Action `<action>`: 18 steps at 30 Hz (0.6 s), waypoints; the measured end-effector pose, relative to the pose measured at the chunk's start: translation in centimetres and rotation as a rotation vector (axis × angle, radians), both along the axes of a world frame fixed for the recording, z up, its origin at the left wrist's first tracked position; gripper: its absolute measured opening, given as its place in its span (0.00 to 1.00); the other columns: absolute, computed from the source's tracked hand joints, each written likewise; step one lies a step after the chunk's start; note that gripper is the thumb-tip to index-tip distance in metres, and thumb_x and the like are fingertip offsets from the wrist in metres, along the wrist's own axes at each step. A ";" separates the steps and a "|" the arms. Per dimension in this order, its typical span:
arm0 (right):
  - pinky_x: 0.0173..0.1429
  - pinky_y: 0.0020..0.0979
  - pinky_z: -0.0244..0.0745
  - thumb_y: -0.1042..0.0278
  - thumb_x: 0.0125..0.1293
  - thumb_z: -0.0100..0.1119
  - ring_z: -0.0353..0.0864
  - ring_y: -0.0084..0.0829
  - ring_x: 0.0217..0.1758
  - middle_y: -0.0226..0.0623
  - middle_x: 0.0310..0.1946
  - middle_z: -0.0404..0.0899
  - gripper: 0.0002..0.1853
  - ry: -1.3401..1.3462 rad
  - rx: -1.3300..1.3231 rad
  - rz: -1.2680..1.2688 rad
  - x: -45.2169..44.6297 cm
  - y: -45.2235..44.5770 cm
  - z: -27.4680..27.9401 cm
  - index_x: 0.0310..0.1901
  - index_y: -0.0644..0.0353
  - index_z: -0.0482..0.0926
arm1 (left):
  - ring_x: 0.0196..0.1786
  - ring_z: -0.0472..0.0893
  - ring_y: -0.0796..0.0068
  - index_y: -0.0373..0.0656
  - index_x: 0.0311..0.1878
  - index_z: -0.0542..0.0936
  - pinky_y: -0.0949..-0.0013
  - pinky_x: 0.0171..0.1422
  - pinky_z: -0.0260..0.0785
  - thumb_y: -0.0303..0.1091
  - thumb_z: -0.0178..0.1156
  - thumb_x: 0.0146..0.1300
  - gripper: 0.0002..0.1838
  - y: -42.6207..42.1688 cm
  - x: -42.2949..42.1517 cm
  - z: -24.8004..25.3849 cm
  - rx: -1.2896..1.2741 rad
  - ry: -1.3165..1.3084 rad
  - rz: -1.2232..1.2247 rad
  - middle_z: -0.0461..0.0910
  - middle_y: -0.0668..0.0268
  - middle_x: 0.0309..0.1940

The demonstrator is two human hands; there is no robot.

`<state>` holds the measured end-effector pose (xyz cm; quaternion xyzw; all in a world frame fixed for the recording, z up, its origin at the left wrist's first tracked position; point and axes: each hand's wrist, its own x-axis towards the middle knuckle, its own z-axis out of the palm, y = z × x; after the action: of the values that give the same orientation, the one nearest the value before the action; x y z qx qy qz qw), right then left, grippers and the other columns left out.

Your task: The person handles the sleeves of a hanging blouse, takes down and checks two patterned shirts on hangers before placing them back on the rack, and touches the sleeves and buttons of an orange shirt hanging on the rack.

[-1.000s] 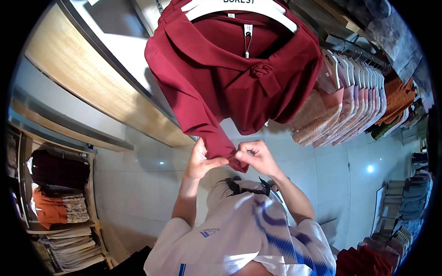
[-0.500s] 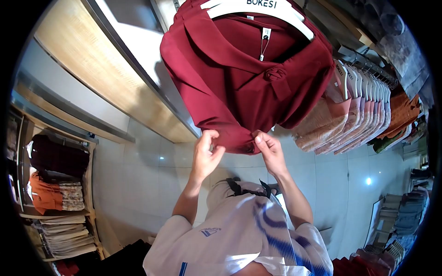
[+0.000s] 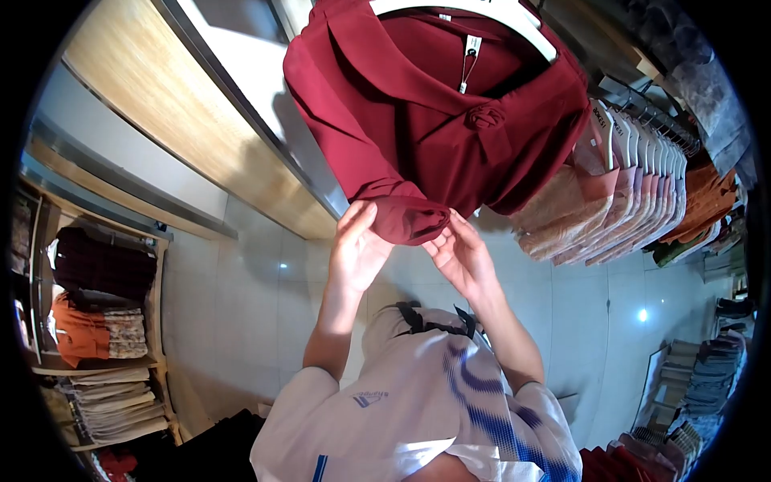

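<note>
A dark red blouse (image 3: pixel 418 132) with a fabric rosette (image 3: pixel 487 118) at its neckline hangs on a white hanger (image 3: pixel 506 14). One sleeve comes toward me, and its cuff (image 3: pixel 405 218) lies between my two hands. My left hand (image 3: pixel 357 245) grips the cuff's left edge with its fingertips, palm partly turned up. At the right edge, my right hand (image 3: pixel 463 255) has thumb and fingers on the cuff, other fingers curled under it. A white tag (image 3: pixel 472 46) dangles inside the neckline.
Pale patterned garments (image 3: pixel 574 213) hang in a row on the right, with rust-coloured clothes (image 3: pixel 703 205) beyond. A wooden panel (image 3: pixel 193 104) stands at the left. Shelves with folded clothes (image 3: pixel 116 410) are at lower left. Tiled floor (image 3: pixel 241 313) lies below.
Both hands have moved slightly up with the cuff, and it now looks rounder and turned toward me. Fingers of both hands have opened out somewhat. The blouse has shifted slightly in view.
</note>
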<state>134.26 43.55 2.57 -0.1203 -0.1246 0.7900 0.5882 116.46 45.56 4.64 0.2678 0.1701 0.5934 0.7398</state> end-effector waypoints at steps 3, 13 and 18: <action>0.66 0.35 0.68 0.68 0.72 0.43 0.77 0.32 0.57 0.39 0.50 0.79 0.12 0.095 -0.021 0.013 0.3 -0.2 0.1 0.50 0.62 0.73 | 0.55 0.76 0.68 0.41 0.51 0.75 0.61 0.61 0.67 0.34 0.47 0.70 0.12 0.0 0.2 0.9 -0.224 -0.159 -0.122 0.78 0.63 0.50; 0.63 0.36 0.70 0.68 0.70 0.43 0.77 0.32 0.56 0.37 0.50 0.78 0.13 0.067 -0.098 0.052 0.6 -0.8 1.4 0.51 0.62 0.72 | 0.51 0.79 0.68 0.43 0.50 0.77 0.62 0.57 0.70 0.35 0.48 0.70 0.12 -0.1 0.0 0.1 -0.161 -0.200 -0.094 0.80 0.64 0.47; 0.58 0.33 0.73 0.69 0.70 0.46 0.78 0.28 0.51 0.35 0.46 0.79 0.11 -0.022 -0.003 0.021 0.3 -0.8 2.1 0.50 0.60 0.71 | 0.52 0.79 0.66 0.43 0.50 0.77 0.61 0.59 0.70 0.38 0.45 0.72 0.14 0.8 -0.5 -1.4 -0.100 -0.350 -0.160 0.80 0.62 0.48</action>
<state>134.57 42.77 4.63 -0.1284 -0.1312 0.7949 0.5782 116.00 46.37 3.21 0.1361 0.0461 0.5613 0.8151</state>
